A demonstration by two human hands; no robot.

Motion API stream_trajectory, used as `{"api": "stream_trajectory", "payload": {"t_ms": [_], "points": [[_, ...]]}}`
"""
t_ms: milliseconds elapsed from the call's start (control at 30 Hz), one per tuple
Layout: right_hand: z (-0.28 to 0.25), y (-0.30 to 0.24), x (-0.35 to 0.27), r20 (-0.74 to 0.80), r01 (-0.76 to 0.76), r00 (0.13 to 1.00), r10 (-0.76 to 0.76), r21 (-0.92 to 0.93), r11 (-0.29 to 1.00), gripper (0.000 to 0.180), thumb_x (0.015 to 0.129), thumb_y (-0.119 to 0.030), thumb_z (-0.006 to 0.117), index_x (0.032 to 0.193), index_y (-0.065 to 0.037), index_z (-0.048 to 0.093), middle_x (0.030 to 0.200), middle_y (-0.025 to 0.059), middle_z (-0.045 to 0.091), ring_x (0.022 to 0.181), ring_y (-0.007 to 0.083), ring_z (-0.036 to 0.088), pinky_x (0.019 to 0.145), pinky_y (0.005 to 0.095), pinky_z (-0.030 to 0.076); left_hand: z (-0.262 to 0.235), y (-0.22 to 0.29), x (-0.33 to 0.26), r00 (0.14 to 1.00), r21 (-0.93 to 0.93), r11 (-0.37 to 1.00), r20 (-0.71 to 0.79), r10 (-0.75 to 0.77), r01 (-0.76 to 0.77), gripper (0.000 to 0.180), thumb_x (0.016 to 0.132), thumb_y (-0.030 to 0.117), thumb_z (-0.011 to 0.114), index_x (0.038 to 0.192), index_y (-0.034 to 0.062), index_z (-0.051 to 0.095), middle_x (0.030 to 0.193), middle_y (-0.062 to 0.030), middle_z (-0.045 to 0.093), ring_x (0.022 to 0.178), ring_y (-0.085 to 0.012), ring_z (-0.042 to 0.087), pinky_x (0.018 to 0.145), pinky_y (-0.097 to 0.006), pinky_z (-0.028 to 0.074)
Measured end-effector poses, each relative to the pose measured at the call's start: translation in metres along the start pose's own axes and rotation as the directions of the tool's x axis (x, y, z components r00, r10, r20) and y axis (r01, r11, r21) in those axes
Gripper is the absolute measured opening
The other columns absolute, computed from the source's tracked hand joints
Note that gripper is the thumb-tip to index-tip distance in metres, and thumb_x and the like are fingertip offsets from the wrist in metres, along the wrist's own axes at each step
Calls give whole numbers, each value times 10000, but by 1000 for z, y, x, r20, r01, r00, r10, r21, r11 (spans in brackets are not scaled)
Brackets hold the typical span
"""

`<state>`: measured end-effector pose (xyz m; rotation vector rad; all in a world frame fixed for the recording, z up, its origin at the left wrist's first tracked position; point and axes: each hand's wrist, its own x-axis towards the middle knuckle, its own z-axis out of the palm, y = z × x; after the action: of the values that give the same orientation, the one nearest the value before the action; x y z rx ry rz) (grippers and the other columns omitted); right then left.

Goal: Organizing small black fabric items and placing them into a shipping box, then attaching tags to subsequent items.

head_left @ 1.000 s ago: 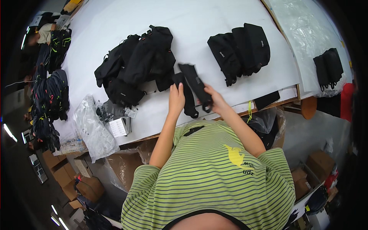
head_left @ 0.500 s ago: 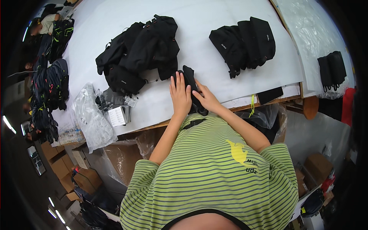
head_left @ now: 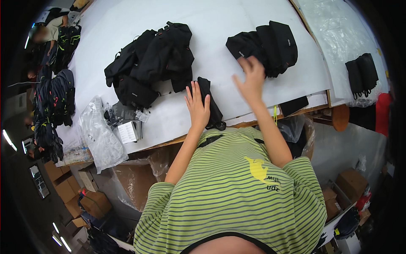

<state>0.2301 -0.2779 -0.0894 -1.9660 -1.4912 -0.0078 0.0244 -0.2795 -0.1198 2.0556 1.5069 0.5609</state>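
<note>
A narrow, folded black fabric bag (head_left: 214, 109) lies at the table's near edge. My left hand (head_left: 197, 109) rests flat on its left side, fingers stretched out. Off to the right, my right hand (head_left: 252, 83) is raised and a little blurred, thumb and fingers apart. Its fingertips overlap the near side of a group of folded black bags (head_left: 275, 47); whether they touch cannot be made out. A larger heap of black bags (head_left: 163, 57) sits left of centre, beyond my left hand.
Clear plastic bags (head_left: 101, 135) and a stack of white printed cards (head_left: 129, 131) lie at the near left. Dark bags with bright trims (head_left: 55, 95) are piled at the far left, with a person (head_left: 53, 31) behind. Black pouches (head_left: 362, 75) rest on plastic sheeting at the right.
My right hand has left the narrow folded bag and moved right and away from me to the group of bags. My left hand stays on the folded bag.
</note>
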Motion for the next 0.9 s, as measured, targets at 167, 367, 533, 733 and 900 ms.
{"api": "stream_trajectory", "payload": {"t_ms": [167, 367, 533, 733, 900], "points": [[-5, 49, 28, 133, -248, 959, 250, -34, 968, 546, 703, -140, 681, 1212, -84, 491, 1107, 126, 482, 1016, 310, 501, 815, 402, 449, -2, 8, 2, 998, 32, 997, -4, 70, -70, 546, 935, 250, 421, 1439, 150, 237, 1503, -100, 176, 1387, -333, 104, 1098, -497, 69], [-8, -1, -35, 185, -185, 977, 110, 458, 870, 404, 729, -125, 686, 1087, -48, 517, 895, 165, 566, 804, 343, 580, 688, 362, 476, -8, 12, 8, 990, 61, 990, -45, 131, -128, 528, 911, 164, 431, 1421, 154, 293, 1491, -100, 218, 1371, -321, 181, 1096, -474, 102], [-9, -16, -86, 564, -203, 822, -78, 419, 885, 369, 751, -113, 674, 1064, -35, 494, 930, 164, 585, 789, 347, 588, 672, 394, 476, -11, 20, 10, 952, 45, 951, 46, 303, -305, 466, 914, 237, 448, 1374, 181, 401, 1465, -84, 290, 1358, -301, 224, 1088, -471, 104], [-15, -13, -82, 651, -248, 754, -87, 404, 880, 276, 766, -121, 656, 970, -6, 509, 916, 173, 603, 819, 365, 582, 674, 405, 467, -10, 20, 11, 945, 165, 933, 117, 304, -321, 526, 874, 397, 527, 1358, 221, 426, 1460, -51, 302, 1351, -299, 227, 1083, -484, 122], [-18, -12, -92, 743, -298, 669, -18, 291, 909, 234, 765, -135, 662, 879, 11, 520, 806, 181, 598, 774, 365, 582, 660, 408, 457, -4, 20, 10, 952, 247, 920, 111, 286, -305, 551, 858, 408, 550, 1361, 227, 419, 1452, -63, 309, 1348, -302, 229, 1078, -498, 130]]}}
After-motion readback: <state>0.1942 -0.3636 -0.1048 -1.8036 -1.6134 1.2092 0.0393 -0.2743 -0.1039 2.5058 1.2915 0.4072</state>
